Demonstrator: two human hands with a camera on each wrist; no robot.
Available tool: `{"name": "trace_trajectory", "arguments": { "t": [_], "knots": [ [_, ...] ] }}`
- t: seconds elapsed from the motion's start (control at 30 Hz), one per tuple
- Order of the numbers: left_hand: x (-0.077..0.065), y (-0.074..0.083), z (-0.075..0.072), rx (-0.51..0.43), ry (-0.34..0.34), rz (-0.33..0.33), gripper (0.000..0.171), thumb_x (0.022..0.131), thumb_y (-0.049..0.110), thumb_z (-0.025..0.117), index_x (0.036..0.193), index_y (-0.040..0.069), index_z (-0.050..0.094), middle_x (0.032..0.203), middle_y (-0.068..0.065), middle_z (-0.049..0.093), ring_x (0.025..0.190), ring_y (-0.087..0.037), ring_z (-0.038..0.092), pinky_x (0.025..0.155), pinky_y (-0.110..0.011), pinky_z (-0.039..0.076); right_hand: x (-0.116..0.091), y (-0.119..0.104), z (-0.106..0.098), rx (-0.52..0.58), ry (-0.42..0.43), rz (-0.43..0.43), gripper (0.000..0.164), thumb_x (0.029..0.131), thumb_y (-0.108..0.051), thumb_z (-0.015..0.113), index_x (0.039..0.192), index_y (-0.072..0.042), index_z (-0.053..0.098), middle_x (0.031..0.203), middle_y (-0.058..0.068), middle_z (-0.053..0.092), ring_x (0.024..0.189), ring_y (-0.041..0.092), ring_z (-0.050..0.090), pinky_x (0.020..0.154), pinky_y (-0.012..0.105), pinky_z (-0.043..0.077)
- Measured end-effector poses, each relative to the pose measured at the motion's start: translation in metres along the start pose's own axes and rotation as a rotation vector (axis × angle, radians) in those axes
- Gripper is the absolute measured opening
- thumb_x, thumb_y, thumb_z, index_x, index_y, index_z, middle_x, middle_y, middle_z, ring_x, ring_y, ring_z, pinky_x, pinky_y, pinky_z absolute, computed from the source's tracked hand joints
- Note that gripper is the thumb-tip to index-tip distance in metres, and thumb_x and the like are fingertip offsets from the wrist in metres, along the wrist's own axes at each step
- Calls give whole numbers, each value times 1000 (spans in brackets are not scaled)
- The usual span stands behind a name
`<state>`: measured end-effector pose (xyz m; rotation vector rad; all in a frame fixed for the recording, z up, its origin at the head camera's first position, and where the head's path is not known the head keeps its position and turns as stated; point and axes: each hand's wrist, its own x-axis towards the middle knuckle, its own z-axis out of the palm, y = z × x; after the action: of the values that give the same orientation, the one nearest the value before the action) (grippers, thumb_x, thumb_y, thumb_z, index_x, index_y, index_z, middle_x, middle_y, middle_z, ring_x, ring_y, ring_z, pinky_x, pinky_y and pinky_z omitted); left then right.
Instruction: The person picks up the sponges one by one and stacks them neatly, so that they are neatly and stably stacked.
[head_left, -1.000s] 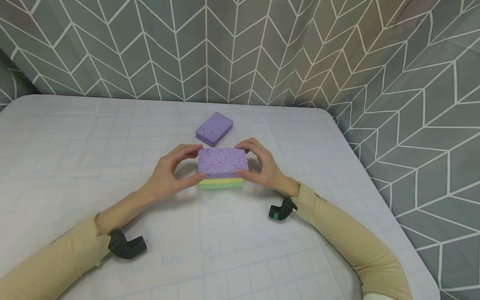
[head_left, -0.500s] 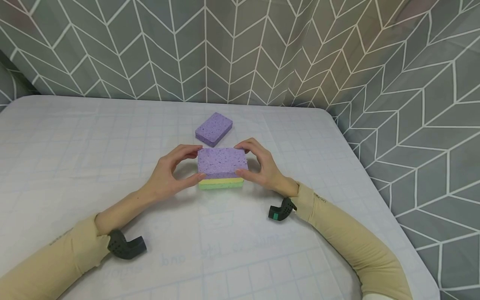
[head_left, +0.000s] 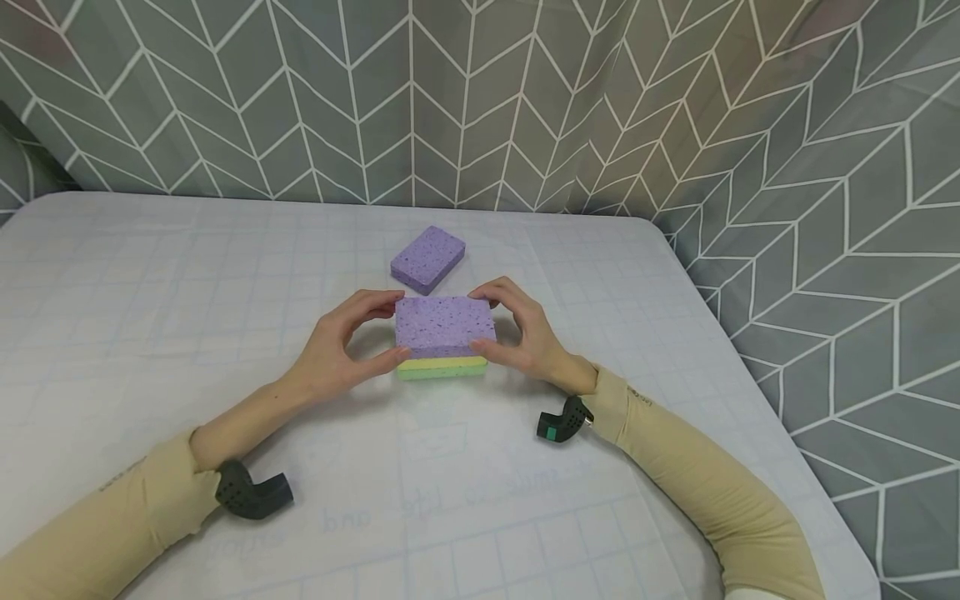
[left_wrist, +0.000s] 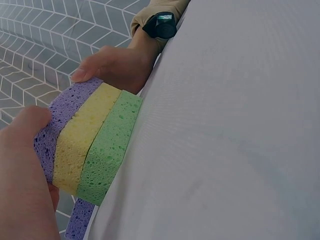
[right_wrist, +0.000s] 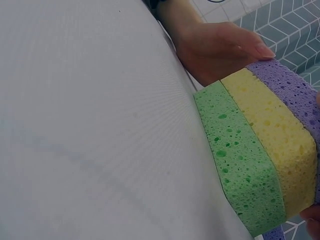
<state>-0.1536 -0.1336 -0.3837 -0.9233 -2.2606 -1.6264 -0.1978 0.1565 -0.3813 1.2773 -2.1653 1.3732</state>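
A stack of three sponges stands mid-table: a purple sponge point(head_left: 444, 323) on top, a yellow sponge point(left_wrist: 85, 135) in the middle and a green sponge point(left_wrist: 111, 147) at the bottom. My left hand point(head_left: 341, 343) grips the top purple sponge by its left end, thumb at the near corner and fingers at the far one. From the other end my right hand point(head_left: 528, 332) holds the same sponge, its thumb on the near right corner. In the wrist views the three layers lie flush against each other, green down on the tabletop.
Another purple sponge point(head_left: 427, 259) lies flat and turned at an angle just behind the stack. A white cloth point(head_left: 187, 275) with faint grid lines covers the table. Grey patterned curtains point(head_left: 442, 100) hang along its back and right edges.
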Motion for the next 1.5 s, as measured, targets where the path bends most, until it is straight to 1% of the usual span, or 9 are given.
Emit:
{"name": "trace_trajectory", "arguments": {
  "t": [0.3,0.6,0.67,0.8,0.87,1.03,1.27,1.4,1.5],
  "knots": [
    [0,0,0,-2,-3,-2,67,78,0,81,139,3,54,128,-5,61,116,-8,57,109,-19,43,0,-1,0,-5,-5,15,59,87,-48,66,120,0,62,115,10,60,103,21,54,92,32,48],
    [0,0,0,-21,-1,7,66,79,-3,80,139,0,54,128,-7,61,116,-8,57,109,-20,43,-1,-1,0,2,-2,14,62,87,-51,66,120,1,62,115,13,60,103,22,54,92,30,47],
    [0,0,0,-30,-1,8,65,80,-4,78,139,0,54,128,-8,61,116,-8,57,109,-20,44,-1,-1,0,10,-1,8,62,86,-48,68,120,2,62,115,15,61,103,23,54,92,29,46],
    [0,1,0,-38,-2,4,61,83,-3,75,139,-1,53,129,-8,60,117,-8,57,109,-20,43,-1,-1,1,34,0,-8,59,81,-37,71,121,6,61,115,20,60,103,27,53,93,28,45],
    [0,0,0,-39,-1,3,60,83,-3,75,139,-1,53,129,-8,60,117,-8,57,109,-20,43,-1,-1,1,38,2,-11,59,81,-35,72,121,6,61,115,22,60,102,27,52,92,29,45],
    [0,0,0,-43,3,10,60,83,-4,75,139,-1,53,128,-9,60,117,-8,57,109,-21,44,0,-2,1,19,4,-2,60,84,-45,69,120,3,62,114,16,61,102,23,52,90,33,46],
    [0,0,0,-51,6,15,60,83,-5,74,138,-2,53,128,-10,61,116,-8,57,108,-21,44,-1,0,0,4,4,11,60,87,-50,68,120,0,62,114,11,61,101,21,53,88,33,47],
    [1,-2,-1,-74,9,29,54,87,-7,69,138,-3,53,127,-14,60,117,-7,57,108,-22,45,0,-1,0,-2,5,14,63,87,-53,67,119,0,62,114,11,61,101,21,53,87,38,48],
    [2,-2,-1,-93,18,10,46,93,-4,64,138,-4,53,129,-16,59,118,-8,56,108,-22,45,-1,-1,0,-5,7,11,64,87,-54,67,120,0,62,114,12,61,100,21,52,86,41,48]
  ]
}}
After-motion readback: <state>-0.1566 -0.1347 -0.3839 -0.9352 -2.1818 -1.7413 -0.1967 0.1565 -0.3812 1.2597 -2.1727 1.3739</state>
